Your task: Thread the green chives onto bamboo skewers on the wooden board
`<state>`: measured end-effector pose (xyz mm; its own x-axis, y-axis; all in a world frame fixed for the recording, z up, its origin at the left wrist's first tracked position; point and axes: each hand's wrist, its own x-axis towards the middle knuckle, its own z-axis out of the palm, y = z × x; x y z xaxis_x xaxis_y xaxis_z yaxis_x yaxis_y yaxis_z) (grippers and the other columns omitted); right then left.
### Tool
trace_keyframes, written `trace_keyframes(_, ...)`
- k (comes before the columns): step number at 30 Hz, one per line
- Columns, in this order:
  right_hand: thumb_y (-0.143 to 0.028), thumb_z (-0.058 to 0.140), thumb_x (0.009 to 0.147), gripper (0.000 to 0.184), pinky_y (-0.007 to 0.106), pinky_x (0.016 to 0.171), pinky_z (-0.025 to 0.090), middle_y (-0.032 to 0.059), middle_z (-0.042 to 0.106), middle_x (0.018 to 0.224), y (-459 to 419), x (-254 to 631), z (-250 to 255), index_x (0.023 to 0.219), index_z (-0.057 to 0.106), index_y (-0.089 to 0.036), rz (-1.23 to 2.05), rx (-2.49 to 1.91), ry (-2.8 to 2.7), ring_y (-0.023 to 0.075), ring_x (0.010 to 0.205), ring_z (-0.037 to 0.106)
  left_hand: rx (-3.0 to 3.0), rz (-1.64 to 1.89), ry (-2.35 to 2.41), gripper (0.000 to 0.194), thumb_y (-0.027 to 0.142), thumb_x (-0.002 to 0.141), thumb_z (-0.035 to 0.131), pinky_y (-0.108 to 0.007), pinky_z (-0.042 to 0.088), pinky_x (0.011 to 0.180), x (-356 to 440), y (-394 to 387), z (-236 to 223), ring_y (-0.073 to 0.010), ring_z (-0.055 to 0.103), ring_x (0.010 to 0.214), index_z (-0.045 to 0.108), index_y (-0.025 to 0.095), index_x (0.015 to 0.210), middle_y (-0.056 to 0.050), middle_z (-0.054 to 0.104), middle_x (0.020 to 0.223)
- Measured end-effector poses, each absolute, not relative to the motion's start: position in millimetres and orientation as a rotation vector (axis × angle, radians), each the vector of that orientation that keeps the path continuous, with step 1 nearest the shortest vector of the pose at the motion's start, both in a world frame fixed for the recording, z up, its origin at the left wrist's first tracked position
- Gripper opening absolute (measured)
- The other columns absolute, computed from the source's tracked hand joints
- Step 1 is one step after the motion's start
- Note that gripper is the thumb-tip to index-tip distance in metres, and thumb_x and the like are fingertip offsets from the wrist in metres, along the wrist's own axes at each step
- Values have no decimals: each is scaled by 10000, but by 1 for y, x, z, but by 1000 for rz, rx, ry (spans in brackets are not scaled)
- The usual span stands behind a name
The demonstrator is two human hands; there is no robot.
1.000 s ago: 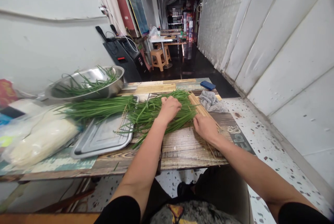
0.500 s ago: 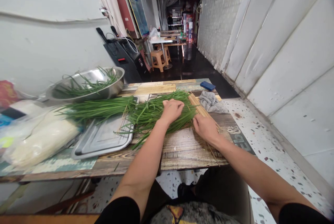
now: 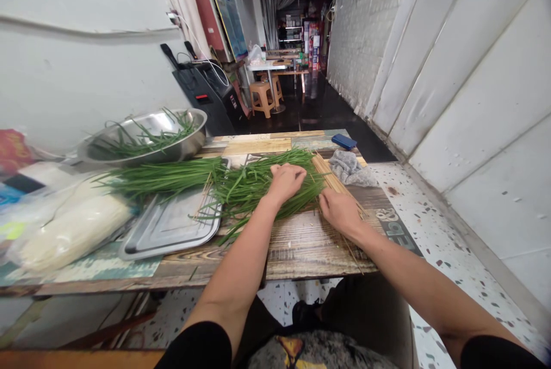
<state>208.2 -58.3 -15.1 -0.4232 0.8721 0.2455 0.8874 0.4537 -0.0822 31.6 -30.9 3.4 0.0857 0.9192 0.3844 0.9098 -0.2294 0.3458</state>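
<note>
A loose pile of green chives (image 3: 245,185) lies across the wooden table (image 3: 301,243). My left hand (image 3: 286,179) rests on the pile's right part, fingers curled into the leaves. My right hand (image 3: 340,211) lies at the pile's right end on a bundle of thin bamboo skewers (image 3: 329,177), fingers bent down; whether it pinches anything is hidden. A second bundle of chives (image 3: 163,177) lies to the left, over a metal tray (image 3: 172,228).
A steel bowl (image 3: 146,142) with some chives stands at the back left. A bag of white noodles (image 3: 69,231) lies at the left edge. A grey cloth (image 3: 348,165) and a blue phone (image 3: 343,141) sit at the far right corner. White wall to the right.
My left hand has shifted slightly right along the chive pile. My right hand has stayed put.
</note>
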Motion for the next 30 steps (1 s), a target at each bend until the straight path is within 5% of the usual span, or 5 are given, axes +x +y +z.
trace_keyframes(30,-302,348,910,297,242,578,325,77,687,770,-58,208,-13,843,601,-162,14,-1508,-2431,168,677,622,2176,794,1900,273,286,843,418,-358,296,853,32,-27,1,-194,608,876,672,226,761,-1,712,863)
